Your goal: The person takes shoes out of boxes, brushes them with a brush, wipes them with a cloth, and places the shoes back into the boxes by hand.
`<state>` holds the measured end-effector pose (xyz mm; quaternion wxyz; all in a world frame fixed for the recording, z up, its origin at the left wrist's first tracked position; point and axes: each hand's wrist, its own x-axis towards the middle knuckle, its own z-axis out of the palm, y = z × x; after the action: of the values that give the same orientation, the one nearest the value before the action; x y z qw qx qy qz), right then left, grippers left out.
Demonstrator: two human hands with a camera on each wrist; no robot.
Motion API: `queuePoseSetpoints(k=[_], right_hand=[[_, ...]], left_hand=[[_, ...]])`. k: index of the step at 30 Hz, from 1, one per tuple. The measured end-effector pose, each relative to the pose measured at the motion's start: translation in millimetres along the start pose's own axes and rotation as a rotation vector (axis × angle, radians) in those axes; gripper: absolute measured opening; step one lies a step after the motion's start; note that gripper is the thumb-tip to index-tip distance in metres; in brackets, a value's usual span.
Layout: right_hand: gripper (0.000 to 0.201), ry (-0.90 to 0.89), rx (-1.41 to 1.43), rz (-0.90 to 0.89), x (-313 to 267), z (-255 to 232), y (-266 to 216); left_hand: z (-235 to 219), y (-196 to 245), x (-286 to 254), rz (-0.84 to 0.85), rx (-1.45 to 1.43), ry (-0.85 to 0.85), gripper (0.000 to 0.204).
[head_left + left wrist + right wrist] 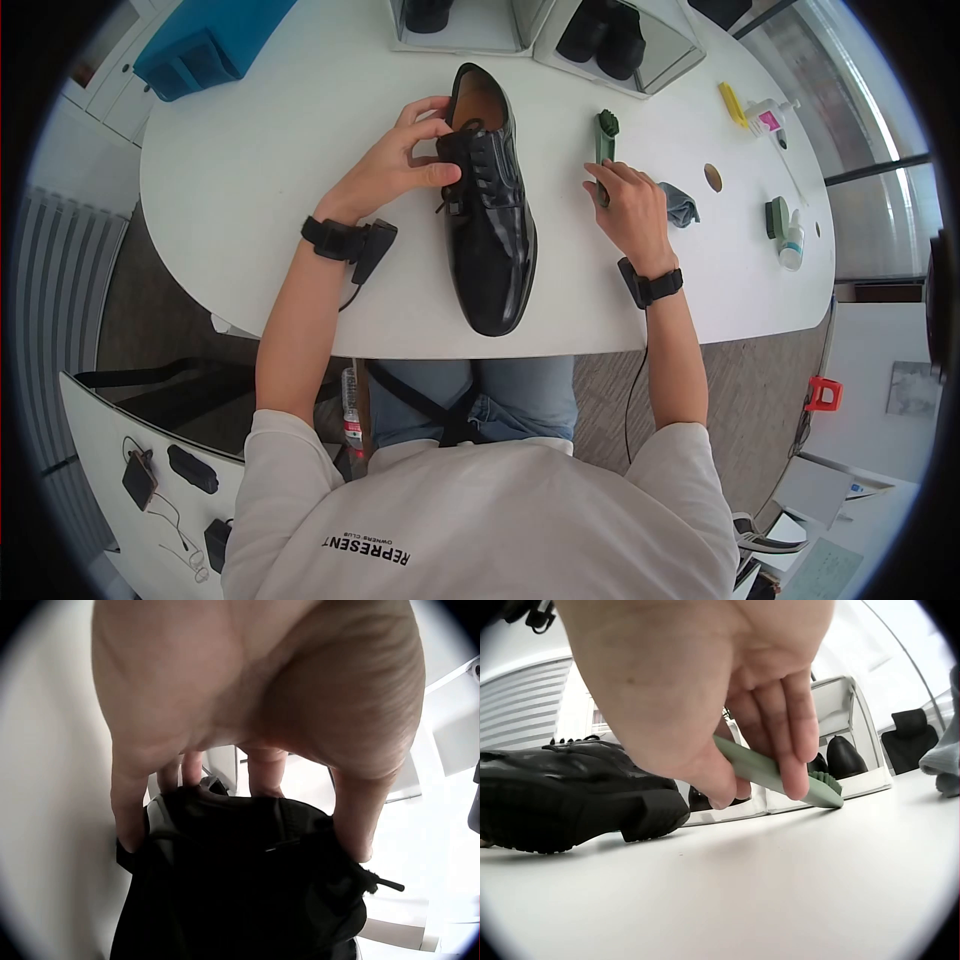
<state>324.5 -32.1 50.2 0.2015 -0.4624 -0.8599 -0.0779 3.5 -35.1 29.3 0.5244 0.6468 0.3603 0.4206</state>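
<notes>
A glossy black lace-up dress shoe (pixel 490 250) is at the middle of the white table, its toe toward the person and its tan-lined opening at the far end. The left hand (pixel 395 165) grips the shoe beside the laces, thumb near the lacing and fingers at the collar; the left wrist view shows fingers spread round the dark upper (pixel 232 877). To the right, the right hand (pixel 635 205) pinches the handle of a green brush (pixel 606 130) between thumb and fingers. In the right wrist view the brush (pixel 757 769) slants down, its bristled head close over the tabletop.
Two white boxes (pixel 640 85) with black shoes stand at the back. A grey cloth (pixel 680 204) lies right of the right hand. Farther right are a second green brush (pixel 776 218), bottles (pixel 792 246) and a yellow item (pixel 732 104). A blue bag (pixel 205 60) sits back left.
</notes>
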Motion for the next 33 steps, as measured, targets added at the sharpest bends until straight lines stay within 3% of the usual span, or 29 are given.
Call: queuePoseSetpoints(k=[5,7,14,16,26,33], right_hand=[[0.018,-0.001,-0.012,0.021,-0.9,-0.3,-4.0],[0.018,-0.027,0.020,0.023,1.8,-5.0,-7.9],[0.020,-0.025,0.047,0.019,-8.5,-6.8,-13.7],[0.021,-0.032,0.062,0.026,-12.9,-8.1,-16.5],[0.026,-0.084,0.014,0.000,-32.1,-2.9,-25.0],[0.027,-0.062,0.068,0.047,-38.6,-7.9,-17.2]], left_hand=[[-2.1,0.5,-2.0,0.007,0.044,-0.051,0.042],[-1.1,3.4,-0.5,-0.027,-0.005,-0.032,0.066],[-2.2,0.6,-0.4,-0.007,0.001,-0.032,0.063],[-3.1,-0.6,-0.7,-0.056,-0.062,-0.017,0.049],[0.2,-1.5,-0.4,-0.072,-0.051,0.008,0.057],[-16.2,7.9,-2.9,-0.118,-0.277,0.029,0.050]])
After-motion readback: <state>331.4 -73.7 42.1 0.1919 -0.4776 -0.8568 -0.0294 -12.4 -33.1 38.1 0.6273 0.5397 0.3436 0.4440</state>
